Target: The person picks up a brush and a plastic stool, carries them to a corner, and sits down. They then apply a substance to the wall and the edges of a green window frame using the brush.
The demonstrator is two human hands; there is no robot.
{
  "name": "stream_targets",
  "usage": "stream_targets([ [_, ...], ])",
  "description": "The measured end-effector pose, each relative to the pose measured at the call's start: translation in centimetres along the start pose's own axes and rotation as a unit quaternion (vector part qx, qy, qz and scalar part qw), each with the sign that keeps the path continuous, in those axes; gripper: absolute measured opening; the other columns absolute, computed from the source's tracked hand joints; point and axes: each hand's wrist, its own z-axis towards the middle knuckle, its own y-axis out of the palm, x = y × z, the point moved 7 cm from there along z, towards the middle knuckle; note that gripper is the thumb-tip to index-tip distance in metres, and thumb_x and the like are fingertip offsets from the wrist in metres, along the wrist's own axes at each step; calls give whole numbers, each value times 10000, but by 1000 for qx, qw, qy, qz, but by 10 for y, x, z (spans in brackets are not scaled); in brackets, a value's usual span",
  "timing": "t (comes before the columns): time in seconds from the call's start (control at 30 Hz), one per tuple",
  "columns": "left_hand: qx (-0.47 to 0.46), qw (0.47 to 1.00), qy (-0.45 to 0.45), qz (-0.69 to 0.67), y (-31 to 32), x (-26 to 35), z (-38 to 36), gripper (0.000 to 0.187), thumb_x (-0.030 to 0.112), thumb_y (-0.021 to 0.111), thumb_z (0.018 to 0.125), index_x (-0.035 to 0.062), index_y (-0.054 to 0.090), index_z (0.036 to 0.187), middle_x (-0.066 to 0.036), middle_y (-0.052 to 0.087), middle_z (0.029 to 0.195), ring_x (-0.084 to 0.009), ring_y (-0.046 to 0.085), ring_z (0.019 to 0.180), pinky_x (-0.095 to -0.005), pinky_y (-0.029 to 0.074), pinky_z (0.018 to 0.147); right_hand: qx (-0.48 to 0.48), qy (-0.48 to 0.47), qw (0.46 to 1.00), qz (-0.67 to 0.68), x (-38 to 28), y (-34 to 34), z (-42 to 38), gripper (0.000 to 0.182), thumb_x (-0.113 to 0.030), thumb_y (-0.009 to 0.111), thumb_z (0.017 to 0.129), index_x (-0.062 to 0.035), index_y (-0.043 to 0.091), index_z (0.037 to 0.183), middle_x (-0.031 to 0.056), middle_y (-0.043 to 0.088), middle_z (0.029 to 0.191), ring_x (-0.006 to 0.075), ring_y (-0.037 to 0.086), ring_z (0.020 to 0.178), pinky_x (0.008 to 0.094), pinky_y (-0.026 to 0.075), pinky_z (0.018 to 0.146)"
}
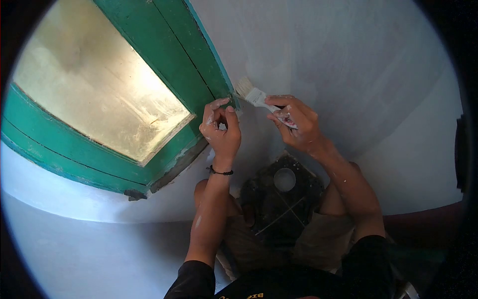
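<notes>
A: ok, going outward from the body: what've we got?

B: Black shirt (294, 284) with yellow lettering, then brown shorts (323, 241). Past those, a round pale thing (285, 179) on the dark, white-specked floor (259, 199), between the knees. Cup or lid, can't tell.

A: And the hands?

B: Left hand (227, 140) has a black bracelet (220, 171) and white smears. Fingers curled, thumb close to the index; can't tell if they're pinching anything. Right hand (301, 124) is pinching the brush (256, 97) by its handle, thumb against fingers.

A: What's the brush like?

B: Flat, white handle with some red marking near the grip, whitish band, creamy bristles fanning a bit at the tip. It's angled up and left, bristles right beside the edge of the green frame (174, 45). Can't tell if they touch. Smeary, bright pane (107, 89) in that, patchy pale wall (348, 65) to the right.
</notes>
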Motion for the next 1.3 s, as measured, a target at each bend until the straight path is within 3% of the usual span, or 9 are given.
stream_targets([
  [0.57,-4,1000,9,4,-3,1,0,103,90,662,956,25,674,1034,-10,577,580,-60,526,524,-234,392,524,-12,-13,1000,-16,-3,2,1,266,67,802,802,46,609,984,183,714,1121,338,723,995,385,604,776],
  [0.67,-2,1000,5,6,-3,2,0,100,90,660,957,25,675,1032,-9,579,582,-61,524,524,-235,390,524,-29,-12,999,-22,-3,2,1,256,81,792,822,53,604,993,201,715,1172,341,735,1065,359,647,790],
  [0.77,-6,1000,0,10,-3,1,0,98,85,658,955,23,675,1029,-10,577,583,-61,520,525,-239,390,528,-14,-34,999,-24,-5,1,2,269,64,798,809,50,620,1010,191,710,1121,346,720,993,398,601,792],
  [1.0,0,998,27,50,-4,5,1,105,68,658,945,6,676,1027,-22,568,581,-60,511,533,-245,383,534,-13,-23,1000,-18,0,-1,7,278,56,793,813,46,631,1039,188,706,1100,353,716,961,402,587,779],
  [1.1,-35,997,28,65,-4,2,0,189,110,658,999,-13,629,1138,-10,597,681,-78,580,584,-228,431,561,-40,15,999,-13,1,3,-2,270,48,790,819,38,627,1033,200,706,1072,355,720,903,412,583,736],
  [1.2,-25,1000,-15,-4,-2,-2,-4,345,87,656,991,0,537,1303,-11,581,673,-84,568,591,-226,439,580,-93,85,992,-6,7,5,-10,263,39,790,824,37,614,1019,212,713,1018,365,730,866,413,587,706],
  [1.3,13,999,-8,-46,0,-1,-5,439,52,655,940,-5,509,1350,16,544,621,-56,492,561,-218,380,572,-114,109,987,-11,18,7,-13,248,30,795,830,38,593,974,210,731,990,360,748,862,388,609,700],
])
